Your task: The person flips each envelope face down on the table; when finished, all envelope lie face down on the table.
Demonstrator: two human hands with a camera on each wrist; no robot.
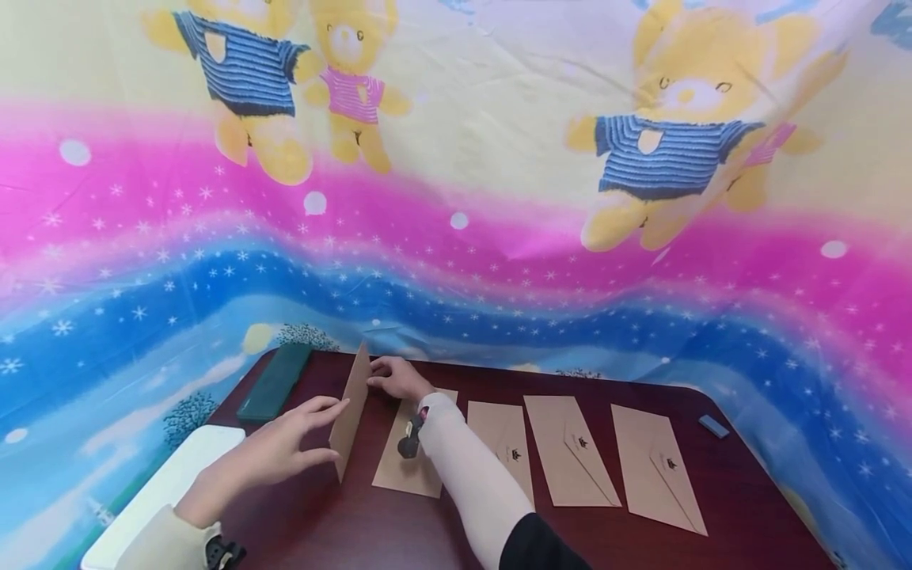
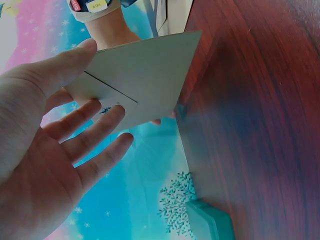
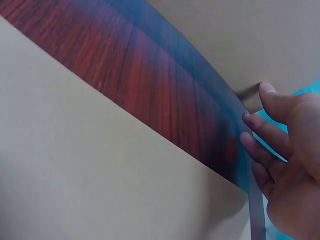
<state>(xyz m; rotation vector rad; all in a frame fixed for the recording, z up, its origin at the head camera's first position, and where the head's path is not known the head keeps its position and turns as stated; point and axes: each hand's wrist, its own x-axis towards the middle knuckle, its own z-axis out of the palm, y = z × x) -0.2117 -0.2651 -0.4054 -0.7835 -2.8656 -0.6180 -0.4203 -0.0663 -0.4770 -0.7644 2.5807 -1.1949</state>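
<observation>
- Although the head view shows it nearly edge-on, the flat tan paper envelope [image 2: 155,70] stands upright between the two hands, toward the left of the dark red wood-grain table [image 1: 313,514].
- The left hand [image 1: 285,443] is loosely spread, its thumb at one edge and its fingers on the flap side, not wrapped round it.
- The right hand [image 1: 402,378] is at the far end, thumb against the plain face, fingers bent beside the edge; whether they pinch the paper I cannot tell.
- The envelope should prove very light, fairly stiff while flat, but easy to crease, with a smooth face that may slide under dry fingertips.
- Its edges or short ends look best for a gentle pinch; the flap could lift or catch.
- Four more tan paper envelopes [image 1: 644,451] lie flat to the right, three with flaps showing.
- Each of those three bears a small black crown emblem [image 1: 583,442] over a line of lettering too tiny to read.
- Similar dark print [image 2: 105,110] shows between the left fingers, partly covered.
- At the right wrist sit a red label [image 2: 75,5] and a yellow label [image 2: 97,5], both illegible.
</observation>
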